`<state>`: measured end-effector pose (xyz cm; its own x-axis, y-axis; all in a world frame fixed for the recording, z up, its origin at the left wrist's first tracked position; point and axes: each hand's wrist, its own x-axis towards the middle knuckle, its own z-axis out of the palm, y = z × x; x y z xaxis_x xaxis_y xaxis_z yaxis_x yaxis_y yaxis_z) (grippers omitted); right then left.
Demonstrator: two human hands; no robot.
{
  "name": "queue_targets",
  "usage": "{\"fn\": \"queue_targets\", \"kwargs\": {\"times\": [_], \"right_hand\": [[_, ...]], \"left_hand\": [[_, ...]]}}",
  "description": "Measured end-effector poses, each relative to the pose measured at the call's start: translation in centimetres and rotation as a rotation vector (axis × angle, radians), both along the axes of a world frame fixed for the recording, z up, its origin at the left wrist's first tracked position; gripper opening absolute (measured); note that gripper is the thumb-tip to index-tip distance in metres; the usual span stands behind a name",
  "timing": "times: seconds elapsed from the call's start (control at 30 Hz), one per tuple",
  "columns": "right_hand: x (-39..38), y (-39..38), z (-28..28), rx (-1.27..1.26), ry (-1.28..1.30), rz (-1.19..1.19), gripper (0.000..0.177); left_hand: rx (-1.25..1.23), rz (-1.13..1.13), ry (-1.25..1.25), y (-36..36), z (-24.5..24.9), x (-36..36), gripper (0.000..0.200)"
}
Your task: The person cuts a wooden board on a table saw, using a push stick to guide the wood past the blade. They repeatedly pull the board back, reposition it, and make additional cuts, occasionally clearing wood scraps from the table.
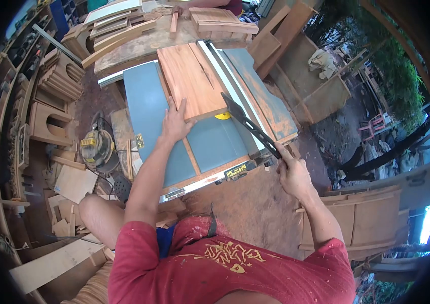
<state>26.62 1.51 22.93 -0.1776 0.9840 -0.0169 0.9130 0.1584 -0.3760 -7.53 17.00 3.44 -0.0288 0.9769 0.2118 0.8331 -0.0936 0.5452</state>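
A wide wooden board (187, 76) lies on the grey top of a table saw (146, 109), alongside the saw's long pale fence (238, 88). A dark slit runs along the board's right part. My left hand (176, 120) rests on the board's near left corner, fingers spread. In my right hand (294, 172) is the handle of a black push stick (253, 126); its far tip meets the board's near right corner, close to the fence. A yellow insert (222, 116) shows at the board's near edge. The blade itself I cannot make out.
Stacked boards (113, 28) and another person's hand (182, 11) are at the workbench (139, 48) beyond the saw. A yellow-and-black power tool (96, 144) stands at the left, near wood offcuts (65, 215). Sawdust covers the saw's right wing (265, 96). Wooden panels (352, 218) lie at the right.
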Motion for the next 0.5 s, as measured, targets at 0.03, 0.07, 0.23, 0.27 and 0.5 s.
{"fn": "queue_targets", "kwargs": {"times": [0.03, 0.07, 0.23, 0.27, 0.5], "right_hand": [[-0.2, 0.3, 0.1, -0.006, -0.027, -0.001, 0.051], [-0.3, 0.5, -0.1, 0.011, -0.029, 0.008, 0.051], [-1.0, 2.2, -0.1, 0.011, -0.094, 0.025, 0.053], [-1.0, 2.6, 0.0, 0.013, -0.063, 0.04, 0.053], [-1.1, 5.0, -1.8, 0.101, -0.052, 0.095, 0.053]], "left_hand": [[0.0, 0.003, -0.003, 0.3, 0.0, -0.1, 0.093], [-0.003, 0.005, -0.006, 0.6, 0.0, -0.2, 0.093], [0.005, 0.018, 0.017, 2.3, -0.7, -1.0, 0.094], [0.008, 0.019, 0.025, 2.6, -0.8, -1.1, 0.094], [-0.058, 0.033, 0.05, 4.5, 0.4, -2.0, 0.094]]}}
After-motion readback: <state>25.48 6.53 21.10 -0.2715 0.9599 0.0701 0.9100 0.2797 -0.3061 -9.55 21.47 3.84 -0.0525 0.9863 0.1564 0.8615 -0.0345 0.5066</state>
